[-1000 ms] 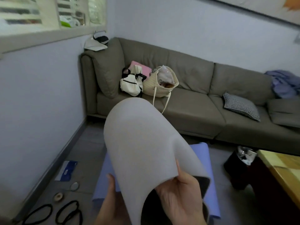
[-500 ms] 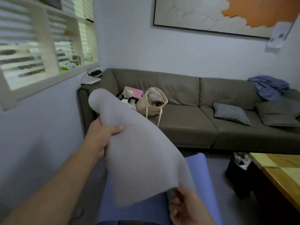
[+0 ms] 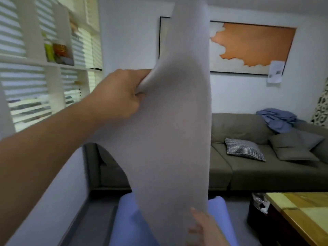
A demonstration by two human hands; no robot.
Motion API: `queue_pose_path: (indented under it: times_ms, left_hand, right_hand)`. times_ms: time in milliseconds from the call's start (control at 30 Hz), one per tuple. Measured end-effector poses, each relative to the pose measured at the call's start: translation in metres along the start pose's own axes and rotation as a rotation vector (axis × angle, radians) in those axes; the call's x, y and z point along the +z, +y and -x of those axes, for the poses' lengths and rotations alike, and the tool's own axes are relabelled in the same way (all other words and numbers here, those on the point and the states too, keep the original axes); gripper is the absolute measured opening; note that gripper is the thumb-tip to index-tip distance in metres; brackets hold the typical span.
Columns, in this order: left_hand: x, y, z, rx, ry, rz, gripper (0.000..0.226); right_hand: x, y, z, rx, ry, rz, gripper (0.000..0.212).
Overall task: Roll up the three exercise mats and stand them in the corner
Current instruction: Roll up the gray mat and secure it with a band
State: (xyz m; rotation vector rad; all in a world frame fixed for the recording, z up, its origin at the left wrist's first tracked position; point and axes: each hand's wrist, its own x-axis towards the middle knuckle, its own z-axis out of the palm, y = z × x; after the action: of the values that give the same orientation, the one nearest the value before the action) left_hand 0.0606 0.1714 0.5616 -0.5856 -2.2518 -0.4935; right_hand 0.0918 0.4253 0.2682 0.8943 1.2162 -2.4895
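A grey mat (image 3: 170,132) hung upright in mid-air, its top running out of view. The person's left hand (image 3: 122,94) gripped its left edge, fingers curled round the fold. The right hand (image 3: 204,229) held its lower edge, thumb on the front; its other fingers were hidden. Below lay a blue mat (image 3: 129,222) on the floor, before a grey sofa (image 3: 248,173). No writing on the paper (image 3: 275,71) stuck to the painting (image 3: 252,47) could be read.

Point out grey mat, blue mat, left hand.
grey mat (image 3: 170,139), head view, middle of the hanging sheet
blue mat (image 3: 127,221), head view, bare part left of the grey sheet
left hand (image 3: 122,93), head view, back of the hand
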Motion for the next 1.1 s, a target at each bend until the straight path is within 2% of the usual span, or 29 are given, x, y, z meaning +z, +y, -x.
queue_pose_path:
  times_ms: [33, 67, 100, 133, 233, 267, 433, 533, 600, 667, 733, 800, 833, 933, 1000, 1033, 1067, 1100]
  left_hand:
    - [-0.006, 0.004, -0.002, 0.024, 0.0, -0.031, 0.053]
    - [-0.013, 0.011, -0.006, 0.047, -0.004, -0.062, 0.056]
    - [-0.016, 0.017, -0.006, 0.067, -0.026, -0.104, 0.061]
    - [-0.022, 0.025, -0.009, 0.1, -0.033, -0.145, 0.067]
    - [-0.039, 0.047, -0.013, 0.293, 0.048, -0.255, 0.081]
    - [-0.047, 0.051, -0.015, 0.364, 0.082, -0.288, 0.084]
    - [-0.095, 0.087, -0.019, 0.626, 0.172, -0.454, 0.09]
    - [-0.118, 0.116, -0.015, 0.745, 0.207, -0.57, 0.093]
    - [-0.124, 0.123, -0.007, 0.772, 0.169, -0.661, 0.093]
    - [-0.122, 0.115, 0.005, 0.777, 0.105, -0.72, 0.093]
    - [-0.112, 0.099, 0.023, 0.777, 0.031, -0.734, 0.093]
    - [-0.093, 0.082, 0.044, 0.732, -0.053, -0.752, 0.095]
    - [-0.085, 0.077, 0.053, 0.678, -0.126, -0.772, 0.097]
    - [-0.044, 0.046, 0.094, 0.517, -0.423, -0.731, 0.103]
    - [-0.007, 0.019, 0.126, 0.488, -0.497, -0.679, 0.103]
    - [0.012, 0.007, 0.147, 0.455, -0.564, -0.662, 0.101]
    - [0.032, -0.007, 0.17, 0.426, -0.644, -0.656, 0.099]
    - [0.05, -0.018, 0.193, 0.406, -0.731, -0.66, 0.097]
  right_hand:
    - [0.011, -0.008, -0.003, -0.13, 0.069, -0.011, 0.059]
    - [0.017, -0.026, 0.004, -0.217, -0.051, 0.066, 0.08]
    - [0.026, -0.031, 0.04, -0.313, -0.162, 0.15, 0.089]
    - [0.042, -0.044, 0.036, -0.377, -0.136, 0.158, 0.087]
    - [0.064, -0.082, 0.069, -0.402, -0.364, 0.148, 0.072]
    - [0.075, -0.097, 0.074, -0.376, -0.391, 0.081, 0.071]
    - [0.13, -0.138, 0.09, -0.321, -0.681, -0.004, 0.066]
    - [0.173, -0.161, 0.105, -0.389, -0.791, -0.107, 0.055]
    - [0.19, -0.17, 0.116, -0.431, -0.83, -0.123, 0.046]
    - [0.2, -0.167, 0.126, -0.571, -0.784, -0.094, 0.039]
    - [0.204, -0.154, 0.125, -0.698, -0.762, 0.002, 0.031]
    - [0.203, -0.123, 0.11, -0.731, -0.812, 0.129, 0.021]
    - [0.196, -0.108, 0.101, -0.72, -0.722, 0.215, 0.019]
    - [0.152, -0.044, 0.077, -0.545, -0.549, 0.67, 0.026]
    - [0.138, 0.023, 0.093, -0.365, -0.635, 1.099, 0.019]
    - [0.13, 0.054, 0.11, -0.377, -0.75, 1.307, 0.017]
    - [0.117, 0.076, 0.125, -0.565, -0.736, 1.419, 0.024]
    - [0.109, 0.09, 0.133, -0.715, -0.627, 1.493, 0.034]
